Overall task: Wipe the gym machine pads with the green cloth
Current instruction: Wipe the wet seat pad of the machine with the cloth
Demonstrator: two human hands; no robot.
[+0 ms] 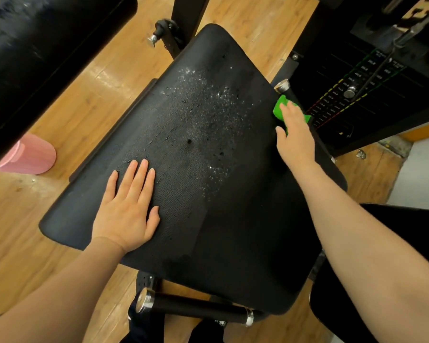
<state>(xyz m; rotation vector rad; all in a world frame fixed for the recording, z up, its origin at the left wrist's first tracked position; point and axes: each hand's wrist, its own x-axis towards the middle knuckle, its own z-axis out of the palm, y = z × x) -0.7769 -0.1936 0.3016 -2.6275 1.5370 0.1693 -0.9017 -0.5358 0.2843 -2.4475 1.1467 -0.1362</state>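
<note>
A large black seat pad fills the middle of the view, with spray droplets across its upper centre. My left hand lies flat on the pad's near left part, fingers straight. My right hand presses the green cloth against the pad's right edge, fingers extended over it. Most of the cloth is hidden under that hand. A second black pad crosses the upper left corner.
The weight stack with its selector pin stands close to the right of the cloth. A pink container sits on the wooden floor at left. A black handle bar with chrome ends lies below the pad's near edge.
</note>
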